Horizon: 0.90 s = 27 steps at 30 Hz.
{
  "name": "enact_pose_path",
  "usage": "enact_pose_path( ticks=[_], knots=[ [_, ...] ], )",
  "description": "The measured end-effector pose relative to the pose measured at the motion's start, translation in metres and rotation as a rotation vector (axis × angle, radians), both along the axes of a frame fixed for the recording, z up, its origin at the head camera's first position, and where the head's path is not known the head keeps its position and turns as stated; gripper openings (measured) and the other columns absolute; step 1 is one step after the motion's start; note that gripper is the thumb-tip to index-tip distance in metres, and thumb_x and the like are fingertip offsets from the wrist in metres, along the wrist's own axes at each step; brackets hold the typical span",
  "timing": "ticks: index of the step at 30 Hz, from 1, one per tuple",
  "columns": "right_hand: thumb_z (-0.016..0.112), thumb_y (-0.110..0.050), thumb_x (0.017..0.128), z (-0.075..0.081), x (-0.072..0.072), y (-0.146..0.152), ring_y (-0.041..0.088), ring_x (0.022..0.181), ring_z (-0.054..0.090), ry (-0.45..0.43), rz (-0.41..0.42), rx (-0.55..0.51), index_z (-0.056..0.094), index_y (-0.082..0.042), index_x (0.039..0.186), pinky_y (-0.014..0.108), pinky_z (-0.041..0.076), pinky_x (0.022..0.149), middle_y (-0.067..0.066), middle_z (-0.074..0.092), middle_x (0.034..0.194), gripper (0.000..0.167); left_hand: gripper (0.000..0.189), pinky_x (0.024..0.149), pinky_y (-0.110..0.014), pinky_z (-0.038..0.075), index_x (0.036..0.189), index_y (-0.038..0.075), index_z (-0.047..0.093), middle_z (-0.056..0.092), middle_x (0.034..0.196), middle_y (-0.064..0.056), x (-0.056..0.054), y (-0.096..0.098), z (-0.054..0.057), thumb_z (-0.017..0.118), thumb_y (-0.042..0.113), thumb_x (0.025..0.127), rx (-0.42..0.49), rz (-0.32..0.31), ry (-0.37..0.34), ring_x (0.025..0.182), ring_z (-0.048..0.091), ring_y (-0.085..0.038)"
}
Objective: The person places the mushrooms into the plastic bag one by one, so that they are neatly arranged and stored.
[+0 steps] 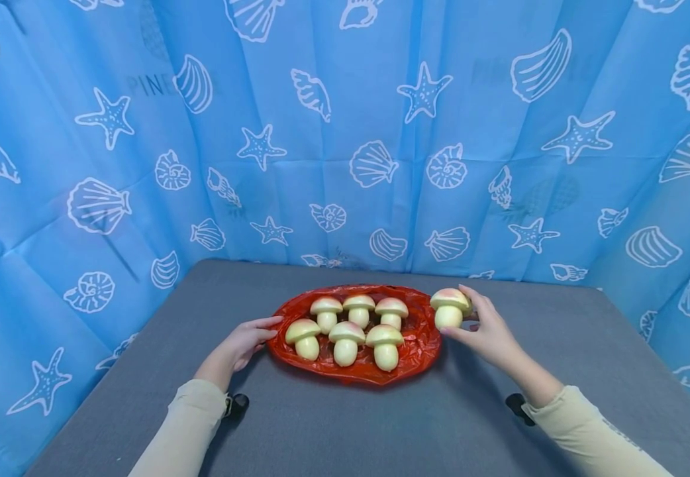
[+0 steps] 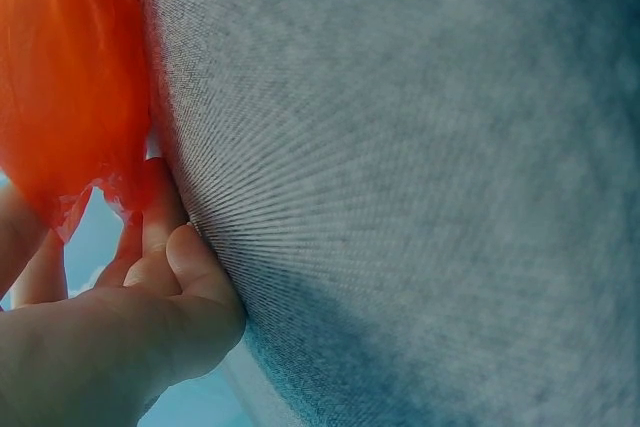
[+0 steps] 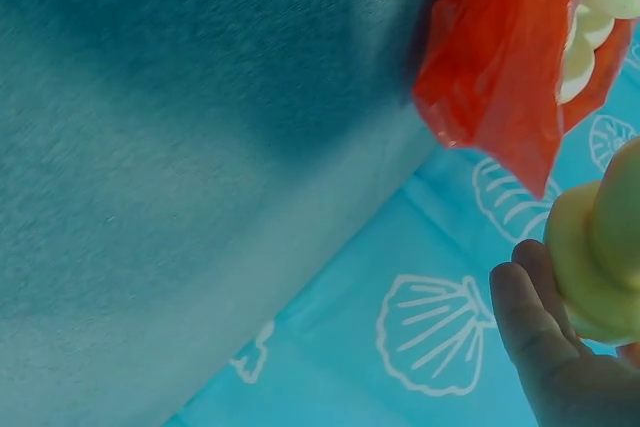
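In the head view, a pale yellow mushroom-shaped piece [image 1: 451, 317] with a pink-tinged cap is gripped by my right hand [image 1: 488, 331], held upright at the right rim of a red plastic bag [image 1: 419, 361]. The right wrist view shows the fingers against this mushroom [image 3: 590, 277]. Fairly straight fingers of my left hand [image 1: 248, 342] touch the bag's left rim. Seen from the left wrist, the bag's edge [image 2: 75, 77] hangs down between those fingers. Inside the spread bag, several similar mushrooms [image 1: 345, 351] stand in two rows.
Grey cloth covers the table [image 1: 333, 424] under the bag. Behind it hangs a blue curtain [image 1: 333, 132] with white shells and starfish. A black wrist device [image 1: 238, 405] sits by the left sleeve, and another [image 1: 519, 407] by the right.
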State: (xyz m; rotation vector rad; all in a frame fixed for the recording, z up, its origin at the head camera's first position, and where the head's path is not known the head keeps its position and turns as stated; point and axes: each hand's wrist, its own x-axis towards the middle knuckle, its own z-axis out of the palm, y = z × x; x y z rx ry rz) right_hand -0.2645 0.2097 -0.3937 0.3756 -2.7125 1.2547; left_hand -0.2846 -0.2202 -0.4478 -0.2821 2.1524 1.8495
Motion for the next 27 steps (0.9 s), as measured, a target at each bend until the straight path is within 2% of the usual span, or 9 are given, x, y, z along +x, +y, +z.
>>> enact_pose_path(
  ticks=[7, 16, 21, 27],
  knots=[
    [0.076, -0.019, 0.085, -0.002, 0.001, -0.011, 0.041, 0.108, 0.050, 0.008, 0.015, 0.011, 0.028, 0.006, 0.147, 0.058, 0.045, 0.087, 0.030, 0.040, 0.132, 0.082, 0.047, 0.112, -0.053, 0.021, 0.144, 0.007, 0.047, 0.026, 0.156, -0.021, 0.000, -0.001, 0.000, 0.053, 0.009, 0.098, -0.007, -0.010, -0.009, 0.140, 0.025, -0.037],
    [0.080, -0.019, 0.081, -0.016, 0.000, -0.024, 0.044, 0.120, 0.042, 0.079, 0.089, 0.064, 0.036, 0.006, 0.143, 0.063, 0.040, 0.094, 0.030, 0.043, 0.134, 0.080, 0.047, 0.113, -0.053, 0.020, 0.145, 0.007, 0.046, 0.025, 0.156, -0.022, 0.000, -0.002, 0.000, 0.052, 0.008, 0.098, -0.001, -0.019, -0.003, 0.140, 0.025, -0.038],
    [0.081, -0.020, 0.079, -0.024, -0.003, -0.029, 0.044, 0.122, 0.039, 0.108, 0.110, 0.131, 0.040, 0.005, 0.142, 0.064, 0.039, 0.094, 0.028, 0.046, 0.136, 0.080, 0.047, 0.113, -0.054, 0.020, 0.145, 0.007, 0.046, 0.025, 0.156, -0.022, -0.001, -0.002, 0.000, 0.051, 0.008, 0.098, -0.007, -0.024, -0.005, 0.141, 0.024, -0.038],
    [0.083, -0.025, 0.076, -0.029, -0.005, -0.034, 0.046, 0.121, 0.041, 0.148, 0.130, 0.222, 0.047, 0.005, 0.137, 0.063, 0.038, 0.095, 0.027, 0.051, 0.132, 0.077, 0.047, 0.113, -0.053, 0.020, 0.145, 0.006, 0.045, 0.025, 0.156, -0.022, -0.001, -0.002, 0.000, 0.051, 0.008, 0.098, 0.001, -0.025, -0.009, 0.141, 0.023, -0.038]
  ],
)
